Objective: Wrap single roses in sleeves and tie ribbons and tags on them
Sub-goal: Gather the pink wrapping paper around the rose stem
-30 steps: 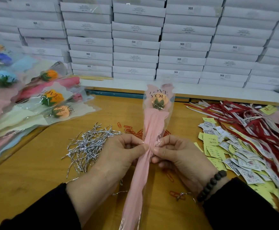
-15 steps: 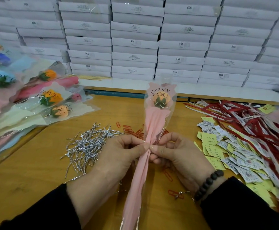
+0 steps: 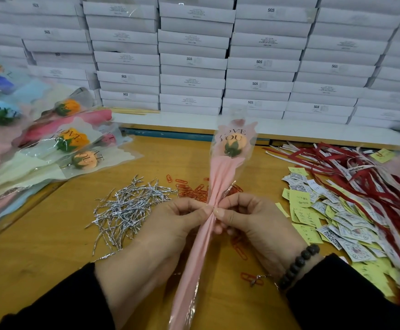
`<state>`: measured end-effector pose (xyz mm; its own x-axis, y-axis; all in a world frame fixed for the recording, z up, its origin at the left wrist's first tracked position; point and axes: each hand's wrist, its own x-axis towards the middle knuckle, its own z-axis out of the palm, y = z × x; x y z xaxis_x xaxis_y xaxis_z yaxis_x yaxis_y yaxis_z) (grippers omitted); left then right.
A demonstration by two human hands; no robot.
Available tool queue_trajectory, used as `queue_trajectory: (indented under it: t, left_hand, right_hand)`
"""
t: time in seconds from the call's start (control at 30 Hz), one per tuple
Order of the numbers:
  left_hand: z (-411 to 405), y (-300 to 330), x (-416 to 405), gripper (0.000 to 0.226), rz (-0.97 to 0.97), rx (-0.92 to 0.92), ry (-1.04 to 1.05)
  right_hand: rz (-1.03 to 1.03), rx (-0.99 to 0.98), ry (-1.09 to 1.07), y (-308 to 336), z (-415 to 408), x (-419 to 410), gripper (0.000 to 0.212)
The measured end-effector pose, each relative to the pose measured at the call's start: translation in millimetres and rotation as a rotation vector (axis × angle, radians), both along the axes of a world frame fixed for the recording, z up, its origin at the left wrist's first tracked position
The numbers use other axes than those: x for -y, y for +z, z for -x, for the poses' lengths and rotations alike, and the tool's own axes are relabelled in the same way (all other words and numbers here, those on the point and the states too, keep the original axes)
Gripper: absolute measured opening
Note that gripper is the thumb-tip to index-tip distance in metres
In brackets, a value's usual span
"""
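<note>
A single orange rose stands tilted away from me inside a pink and clear sleeve printed "LOVE YOU". My left hand and my right hand pinch the gathered sleeve together at its narrow middle, thumbs meeting on it. A thin silver end sticks up beside the pinch, on the right. Silver twist ties lie in a heap left of my hands. Red and white ribbons and paper tags are spread at the right.
Wrapped roses are piled at the left on the wooden table. Red paper clips are scattered behind my hands, with others near my right wrist. White boxes are stacked along the back.
The sleeved rose has tipped slightly to the right and my hands have drawn tighter together at the pinch. Little else has moved.
</note>
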<state>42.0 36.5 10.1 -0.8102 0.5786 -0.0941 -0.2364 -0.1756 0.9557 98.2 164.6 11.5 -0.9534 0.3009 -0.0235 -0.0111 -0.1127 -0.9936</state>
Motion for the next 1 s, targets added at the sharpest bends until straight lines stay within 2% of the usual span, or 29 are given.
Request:
queue_trajectory:
  t: [0.2,0.4,0.57,0.67,0.83,0.93,1.0]
  left_hand:
    - [-1.2,4.2,-1.6,0.017,-0.059,0.082,0.043]
    - [-2.1,3.6,-0.8,0.008,-0.061,0.041,0.045]
    - [-3.7,5.9,0.3,0.025,-0.026,-0.028,0.038]
    - [-3.5,7.9,1.1,0.026,0.001,-0.042,0.028]
    - [-0.5,8.1,0.9,0.023,0.039,-0.048,0.013]
    - [2.6,7.3,0.5,0.014,-0.005,-0.024,0.045]
    - [5.9,7.2,1.0,0.008,-0.017,-0.006,0.095]
  right_hand:
    - [0.010,-0.031,0.003,0.9,-0.4,2.7,0.009]
    - [0.003,-0.038,-0.009,0.4,-1.2,2.5,0.008]
    - [0.043,-0.051,-0.021,2.7,-2.4,3.0,0.010]
    - [0.073,-0.059,-0.010,4.3,-4.0,4.0,0.009]
    - [0.006,-0.056,-0.029,1.9,-3.0,3.3,0.006]
    - [-0.033,-0.048,-0.031,1.3,-1.7,1.8,0.006]
    - [-0.164,-0.019,-0.054,0.6,-0.4,2.0,0.010]
